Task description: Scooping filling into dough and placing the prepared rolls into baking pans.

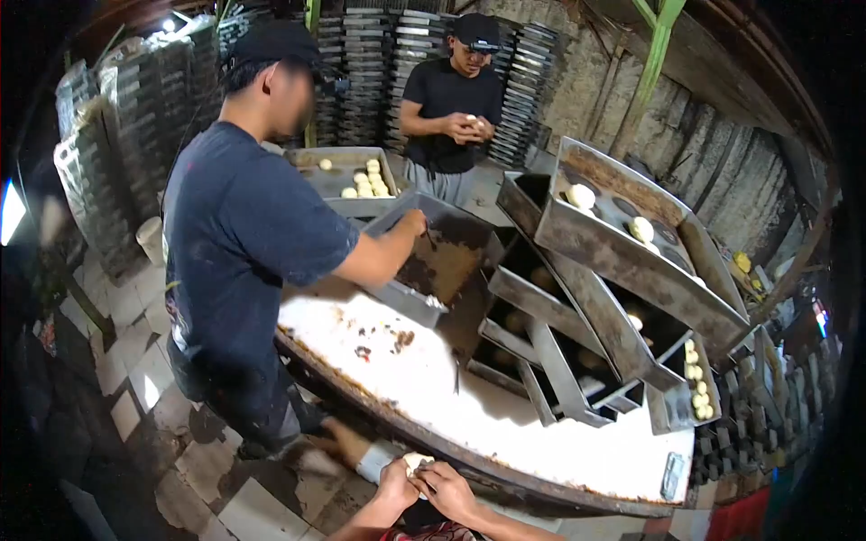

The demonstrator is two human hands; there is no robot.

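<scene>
Beyond the cracked tiled floor [260, 511] stands a stained, rough wall [577, 86].

Left hand [395, 485] and right hand [450, 493] hold dough [415, 462] (pale, partly hidden).

A small lamp [169, 25] is glowing at the far left, and a white patch of light [11, 212] is flaring at the left edge. The tabletop [478, 424] is glaring nearly white and losing detail, while shadows are filling the stacked metal pans [600, 316] on the right. Dimness is swallowing the near left floor [203, 469]. The fisheye lens is curving straight lines and blackening all 4 corners. A smooth blur is masking the head [269, 81] of 1 person [236, 225] on the left.
</scene>
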